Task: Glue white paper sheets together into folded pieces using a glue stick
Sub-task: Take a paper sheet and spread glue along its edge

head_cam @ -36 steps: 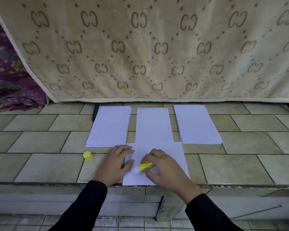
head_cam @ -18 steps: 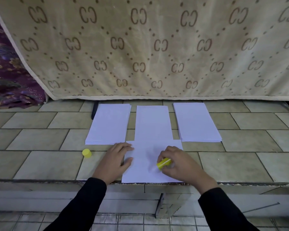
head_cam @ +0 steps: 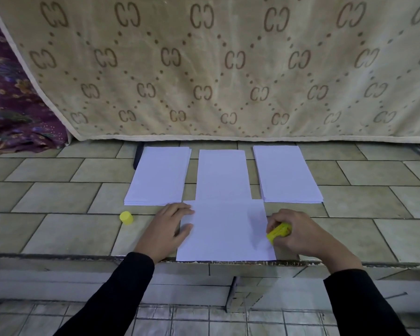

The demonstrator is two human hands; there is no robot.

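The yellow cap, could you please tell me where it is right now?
In the head view, the yellow cap sits on the tiled ledge, left of the left hand and in front of the leftmost paper stack.

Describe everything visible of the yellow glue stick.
The yellow plastic glue stick is a short cylinder. The right hand grips it, curled round its far part. It is held tilted, low end toward the right edge of the near white paper sheet. Its tip is not discernible. A round yellow cap sits apart on the tiles, left.
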